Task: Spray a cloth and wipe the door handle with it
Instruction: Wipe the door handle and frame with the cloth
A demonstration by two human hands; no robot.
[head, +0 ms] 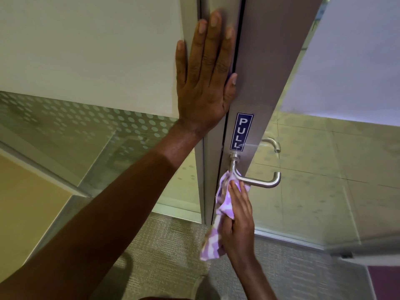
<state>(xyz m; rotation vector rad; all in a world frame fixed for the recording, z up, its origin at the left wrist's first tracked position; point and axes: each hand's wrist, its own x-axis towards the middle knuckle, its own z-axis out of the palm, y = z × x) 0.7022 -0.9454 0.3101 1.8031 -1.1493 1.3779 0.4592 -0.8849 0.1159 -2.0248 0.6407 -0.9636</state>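
The door [266, 68] stands ajar, steadied by the left hand [205, 83], spread flat with no grip on anything. Its steel lever handle [255, 180] is rigid, smooth and probably slippery. The right hand [238, 221] pinches a purple-and-white cloth [225, 204] against the lever's inner bend; soft and light, the cloth is best bunched and wrapped around the bar.

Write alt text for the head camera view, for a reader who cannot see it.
The right hand presses a purple-and-white cloth against the near end of a steel lever door handle. The left hand lies flat against the metal door frame above a blue PULL sticker.
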